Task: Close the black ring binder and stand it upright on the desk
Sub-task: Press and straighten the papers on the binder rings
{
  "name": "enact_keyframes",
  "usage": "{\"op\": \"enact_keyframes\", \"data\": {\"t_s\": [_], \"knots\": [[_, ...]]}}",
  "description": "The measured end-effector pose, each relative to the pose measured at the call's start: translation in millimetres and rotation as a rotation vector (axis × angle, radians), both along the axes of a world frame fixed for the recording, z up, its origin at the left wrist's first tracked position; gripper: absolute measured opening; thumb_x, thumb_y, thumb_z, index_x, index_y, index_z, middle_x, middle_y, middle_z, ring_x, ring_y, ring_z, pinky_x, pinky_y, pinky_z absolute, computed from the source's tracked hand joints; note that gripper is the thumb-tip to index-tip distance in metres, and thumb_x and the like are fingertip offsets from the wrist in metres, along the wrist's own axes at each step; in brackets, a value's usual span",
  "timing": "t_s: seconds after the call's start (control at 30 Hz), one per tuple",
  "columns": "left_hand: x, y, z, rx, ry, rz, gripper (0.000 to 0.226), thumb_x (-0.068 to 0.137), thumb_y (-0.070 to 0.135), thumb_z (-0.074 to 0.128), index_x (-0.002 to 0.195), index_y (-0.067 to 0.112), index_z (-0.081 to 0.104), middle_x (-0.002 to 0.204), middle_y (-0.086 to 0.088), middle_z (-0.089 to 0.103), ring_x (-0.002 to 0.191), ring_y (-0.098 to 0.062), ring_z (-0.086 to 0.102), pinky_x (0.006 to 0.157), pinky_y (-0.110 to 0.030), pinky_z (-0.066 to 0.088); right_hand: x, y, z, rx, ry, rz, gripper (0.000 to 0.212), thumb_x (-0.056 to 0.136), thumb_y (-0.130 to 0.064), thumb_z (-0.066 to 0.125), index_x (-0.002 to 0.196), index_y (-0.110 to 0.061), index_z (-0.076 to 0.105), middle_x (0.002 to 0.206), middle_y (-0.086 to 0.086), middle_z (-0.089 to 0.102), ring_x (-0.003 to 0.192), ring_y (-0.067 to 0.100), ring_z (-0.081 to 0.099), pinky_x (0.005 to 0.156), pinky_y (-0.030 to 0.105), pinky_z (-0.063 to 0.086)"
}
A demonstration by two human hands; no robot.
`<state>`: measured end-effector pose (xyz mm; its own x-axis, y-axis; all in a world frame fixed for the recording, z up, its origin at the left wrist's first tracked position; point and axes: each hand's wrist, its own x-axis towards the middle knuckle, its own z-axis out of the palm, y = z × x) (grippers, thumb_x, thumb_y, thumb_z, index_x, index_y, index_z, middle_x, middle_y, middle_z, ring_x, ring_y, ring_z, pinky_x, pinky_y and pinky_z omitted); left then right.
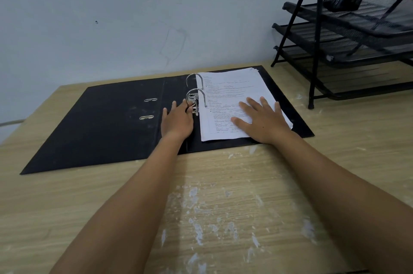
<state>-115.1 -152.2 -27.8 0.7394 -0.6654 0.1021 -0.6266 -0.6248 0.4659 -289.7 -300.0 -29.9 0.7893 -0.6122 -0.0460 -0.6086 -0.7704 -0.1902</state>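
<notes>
The binder [107, 126] lies flat and wide open on the surface [223, 206], its spine running from 6 to 12 o'clock through the middle. The empty cover spreads toward 9 o'clock, and the paper stack [230, 99] sits on the other cover toward 3 o'clock.

The left hand [176, 122] rests on the spine just at 7 o'clock of the rings [194, 92], fingers loosely spread, fingertips touching the lever mechanism; it clamps nothing that I can make out. The right hand [263, 122] lies palm down and flat on the papers, fingers apart, pinning them rather than holding.

The rings look closed over the sheets, so the likely next step is folding the empty cover over. That cover lies at 9 o'clock of the left hand, which makes the left the nearer one to swing it across toward 3 o'clock. The right hand must clear the papers first.

The surface is pale wood grain with white smears. A black mesh rack [348, 34] stands at 2 o'clock, well apart from the binder. A pale wall [134, 17] runs close behind, so there is room to stand the binder.
</notes>
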Motion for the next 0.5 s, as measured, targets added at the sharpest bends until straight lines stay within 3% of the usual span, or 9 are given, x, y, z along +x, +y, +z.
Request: {"op": "enact_keyframes", "data": {"t_s": [0.3,0.5], "knots": [[-1.9,8.5,-0.5,0.096,-0.024,-0.070,0.053,0.102,0.032,0.030,0.150,0.010,0.025,0.160,-0.009,0.022,0.150,-0.024,0.010,0.123,-0.041,0.005,-0.5,5.3,2.2,0.003,0.026,-0.031,0.074,0.092,-0.069,0.016,0.156,-0.032,0.008,0.165,-0.006,-0.003,0.152,0.021,-0.011,0.119,0.053,-0.010],[-3.2,35.5,4.6,0.165,-0.062,-0.148,0.054,0.101,0.041,0.032,0.149,0.019,0.029,0.161,-0.006,0.019,0.151,-0.023,0.009,0.122,-0.047,0.002,-0.2,20.1,8.5,0.034,0.039,-0.014,0.066,0.099,-0.056,0.018,0.156,-0.024,0.007,0.165,-0.002,-0.003,0.152,0.021,-0.008,0.120,0.051,-0.008]]}}
